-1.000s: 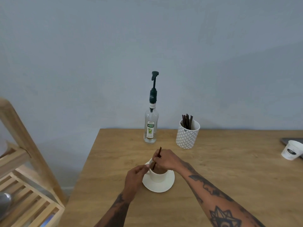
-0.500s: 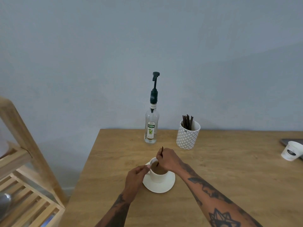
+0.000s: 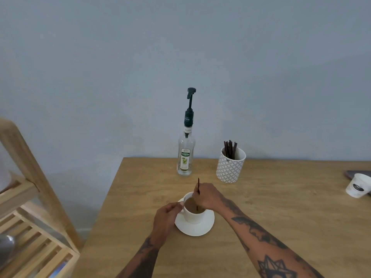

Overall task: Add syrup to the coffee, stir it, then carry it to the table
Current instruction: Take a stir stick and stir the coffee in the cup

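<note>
Dark thin wooden stirrer stick now stands near upright in the white ceramic coffee cup; a second ago it leaned over to the right with the tip near the cup's left side, so it has swung round through the brown coffee. Right hand grip is clamped on the stick, pinching it mid-length, directly above the cup's far rim. Left hand grip is together on the cup handle at the cup's left, same as before, steadying it. Cup sits on the round white saucer on the light wooden desk, right under the right grip. Clear glass syrup bottle with green pump stands well beyond the grip, untouched. Judgement: syrup is probably in, stirring is mid-way, carry not yet started.
</note>
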